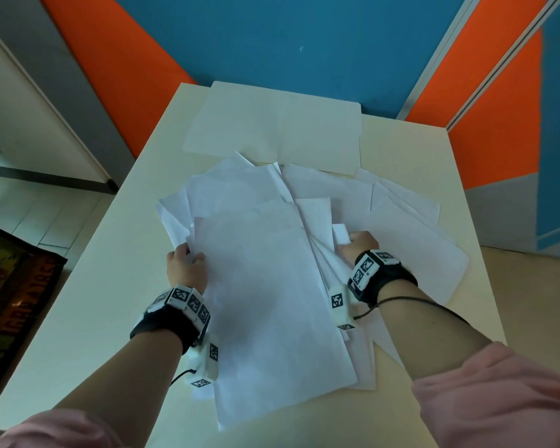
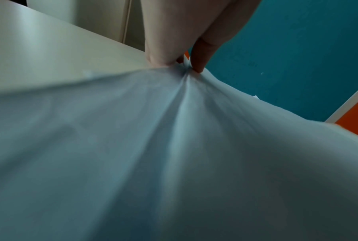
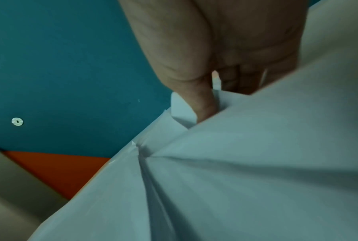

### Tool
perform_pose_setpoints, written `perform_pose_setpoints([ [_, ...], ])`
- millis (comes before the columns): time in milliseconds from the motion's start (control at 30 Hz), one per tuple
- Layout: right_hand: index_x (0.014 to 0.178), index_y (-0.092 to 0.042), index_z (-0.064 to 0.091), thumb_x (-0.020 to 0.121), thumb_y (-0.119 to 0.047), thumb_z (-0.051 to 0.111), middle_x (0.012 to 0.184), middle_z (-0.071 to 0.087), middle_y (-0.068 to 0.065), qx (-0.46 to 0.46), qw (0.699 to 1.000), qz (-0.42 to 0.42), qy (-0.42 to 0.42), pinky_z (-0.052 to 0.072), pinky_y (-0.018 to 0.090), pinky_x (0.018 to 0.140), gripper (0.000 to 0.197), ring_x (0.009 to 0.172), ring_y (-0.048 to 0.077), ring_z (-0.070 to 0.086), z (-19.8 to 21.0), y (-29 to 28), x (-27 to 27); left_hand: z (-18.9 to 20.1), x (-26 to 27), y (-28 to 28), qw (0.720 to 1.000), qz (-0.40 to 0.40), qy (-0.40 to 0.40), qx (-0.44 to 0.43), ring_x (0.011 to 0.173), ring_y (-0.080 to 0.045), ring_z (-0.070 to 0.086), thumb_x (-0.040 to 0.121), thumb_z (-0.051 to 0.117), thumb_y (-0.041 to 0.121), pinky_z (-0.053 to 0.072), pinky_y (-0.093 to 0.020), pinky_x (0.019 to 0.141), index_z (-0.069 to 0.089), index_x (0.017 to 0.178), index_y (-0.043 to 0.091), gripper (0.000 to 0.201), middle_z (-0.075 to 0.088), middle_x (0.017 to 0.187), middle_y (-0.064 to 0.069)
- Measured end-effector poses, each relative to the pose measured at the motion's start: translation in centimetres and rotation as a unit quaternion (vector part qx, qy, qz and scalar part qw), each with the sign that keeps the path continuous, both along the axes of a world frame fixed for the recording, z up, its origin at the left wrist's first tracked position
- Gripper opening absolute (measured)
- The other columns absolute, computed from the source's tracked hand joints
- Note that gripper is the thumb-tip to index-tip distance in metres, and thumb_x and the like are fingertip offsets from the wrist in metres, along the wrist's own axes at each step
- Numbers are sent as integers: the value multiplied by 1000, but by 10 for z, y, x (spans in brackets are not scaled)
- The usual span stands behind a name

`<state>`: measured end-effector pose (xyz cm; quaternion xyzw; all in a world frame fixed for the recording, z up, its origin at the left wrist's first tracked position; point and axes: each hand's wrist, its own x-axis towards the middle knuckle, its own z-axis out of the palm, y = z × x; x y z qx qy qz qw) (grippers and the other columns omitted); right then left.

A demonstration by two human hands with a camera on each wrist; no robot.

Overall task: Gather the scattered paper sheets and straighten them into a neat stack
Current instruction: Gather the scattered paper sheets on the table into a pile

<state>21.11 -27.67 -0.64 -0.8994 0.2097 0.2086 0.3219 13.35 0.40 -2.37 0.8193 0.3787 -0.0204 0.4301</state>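
On the cream worktop [image 1: 88,286] I see the white paper sheets [image 1: 272,286] fanned loosely, just before a manila folder [image 1: 320,137]. My left hand [image 1: 185,266] pinches the pile's left edge; my right hand [image 1: 358,245] grips its right edge, fingers curled round several sheets.

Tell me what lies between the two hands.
In the head view, only loose paper sheets span from the left hand to the right hand; both hands pinch their edges.
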Motion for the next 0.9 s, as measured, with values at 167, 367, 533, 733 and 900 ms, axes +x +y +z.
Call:
perform_pose_setpoints([
  [167,71,-7,49,91,-5,37,85,46,9,64,995,34,-64,30,23,69,23,80,17,41,-2,21,12,-4,0,2,1000,-6,7,14,112,-41,50,92,43,8,38,-39,94,50,123,-5,35,46,128,-25],
  [367,124,-13,55,88,-13,47,134,39,17,-75,986,-130,-78,39,41,99,36,121,35,42,-1,-11,12,-4,1,3,1000,-4,6,14,113,-40,50,91,44,8,38,-38,94,50,124,-3,36,47,129,-23],
  [533,140,-17,29,76,-30,67,145,22,17,-154,955,-254,6,31,53,104,76,130,37,29,4,-84,-15,-7,2,6,1000,-9,4,15,107,-40,53,89,44,6,40,-37,87,54,117,-5,32,50,125,-25],
  [733,149,-16,-7,67,-60,69,157,-3,18,-128,946,-274,112,13,58,112,120,144,37,2,0,-103,-24,-4,7,0,1000,-2,12,29,111,-42,51,90,44,4,39,-40,92,51,125,-5,37,47,128,-27],
  [900,147,-8,13,65,-49,77,153,21,18,-121,944,-292,99,24,52,113,112,140,35,25,-6,-118,-27,-3,9,-1,999,-8,21,40,112,-42,51,91,43,4,39,-41,92,51,125,-5,36,46,129,-26],
])
